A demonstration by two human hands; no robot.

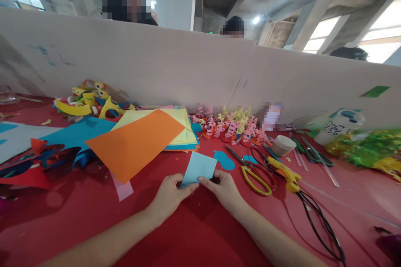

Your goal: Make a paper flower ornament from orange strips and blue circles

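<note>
Pinching a piece of light blue paper [200, 167] from either side, the person's left hand [167, 196] and right hand [229, 192] come close together over the red table [188, 238]. Both are clamped on the paper: the two thumbs lie at its near edge, their tips almost meeting, while the other fingers curl in at the sides. What the hidden fingers do underneath I can't tell, nor whether the paper is one layer or doubled.

From where I stand, the grip looks right for careful work. I'd say the pinch wants to be light, thumbs pressing flat so they don't dent the surface, with both sides held level so the paper doesn't twist. If a crease is wanted, I'd line up the edges first, then run a thumb outward from the middle, down against the tabletop rather than in mid-air.

Elbow room matters too, I reckon. To the left, an orange sheet [136, 144] lies across a stack of yellow and blue paper [181, 135]. Just beyond the right hand lies a blue cut-out [224, 161], with yellow-handled scissors [243, 164] near it, and farther right what looks like a yellow glue gun [292, 181]; that hand does best to avoid the blades.
</note>
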